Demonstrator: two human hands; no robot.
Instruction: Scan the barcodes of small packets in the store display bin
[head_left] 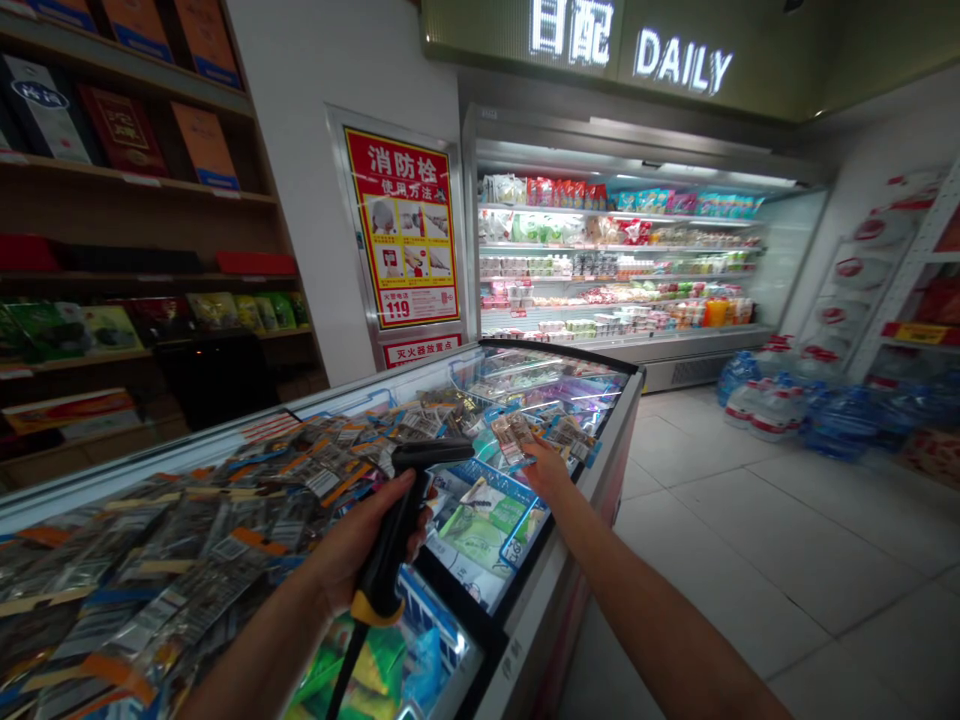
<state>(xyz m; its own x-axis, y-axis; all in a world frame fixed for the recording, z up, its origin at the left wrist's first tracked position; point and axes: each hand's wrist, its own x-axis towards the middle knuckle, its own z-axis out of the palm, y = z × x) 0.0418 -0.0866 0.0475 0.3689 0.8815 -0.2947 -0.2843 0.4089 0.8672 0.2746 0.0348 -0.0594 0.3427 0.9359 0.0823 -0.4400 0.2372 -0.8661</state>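
Observation:
My left hand (367,535) is wrapped round the grip of a black barcode scanner (388,535) with a yellow base and a cable running down from it. The scanner's head points to the right. Farther out, my right hand (546,468) grips a small clear packet (513,437) with a printed label, above the glass top of a chest freezer (600,480). Many similar packets (187,560) with orange, blue and cream edges lie heaped on the glass to the left. Under the glass are blue wire baskets and a green-and-white bag (484,515).
Shelves of boxes and bags (127,180) stand to the left. A lit open fridge (615,260) lines the back wall beside a red and yellow fire hydrant sign (405,225). Large water bottles (844,420) stand on the tiled floor (735,530) at right.

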